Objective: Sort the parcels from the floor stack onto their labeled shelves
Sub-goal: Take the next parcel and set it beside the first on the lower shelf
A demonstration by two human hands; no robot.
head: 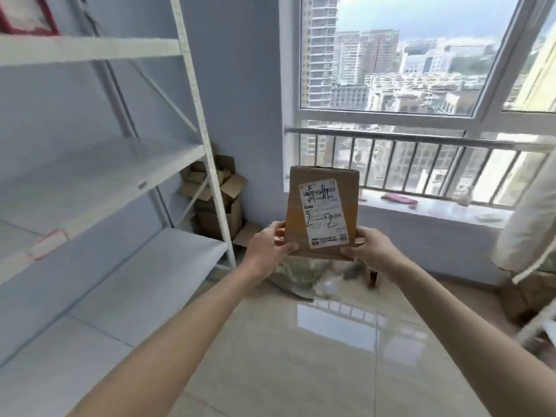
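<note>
I hold a flat brown cardboard parcel upright in front of me, its white shipping label facing me with "2-2" handwritten on it. My left hand grips its lower left corner and my right hand grips its lower right corner. A white metal shelf unit stands to my left with bare boards; a red-edged tag sits on the front lip of one board. Below the parcel a crumpled grey bag lies on the floor.
Empty cardboard boxes are piled in the corner behind the shelf post. A window with a metal railing and a sill fills the far wall. White fabric hangs at the right. Glossy tiled floor lies below my arms.
</note>
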